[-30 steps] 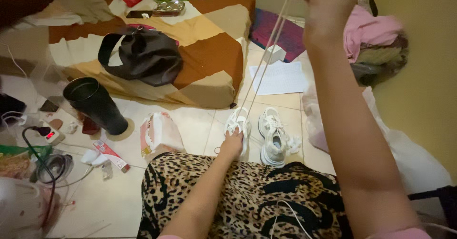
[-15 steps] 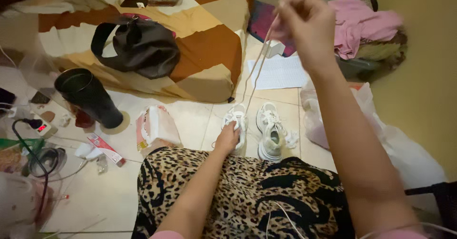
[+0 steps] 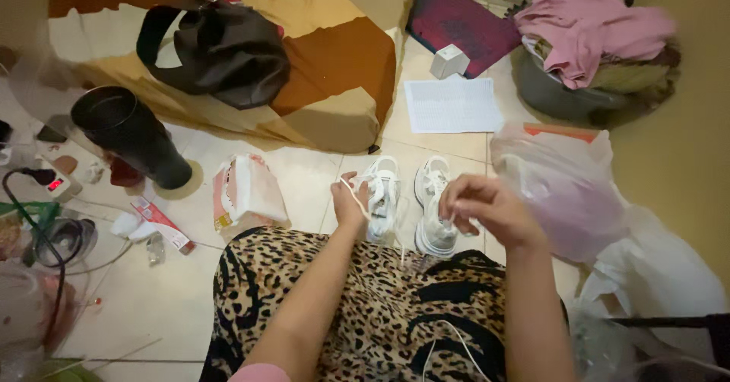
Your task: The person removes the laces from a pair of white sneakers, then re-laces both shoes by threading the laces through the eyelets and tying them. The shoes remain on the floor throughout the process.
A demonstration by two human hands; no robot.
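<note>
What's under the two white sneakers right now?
Both white sneakers stand on pale floor tiles, a grout line running beneath them. The left hand grips the left shoe; the right hand pinches a lace. Their heels are hidden behind the leopard-print lap.

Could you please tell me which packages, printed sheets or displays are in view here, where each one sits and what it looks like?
Flat red and white carton: on the floor tiles, left of the leopard-print lap.
Small white box: beside the dark red mat, upper middle.
White printed sheet: flat on the floor below that box.
Power strip: far left, white, with a small red lit display.
</note>
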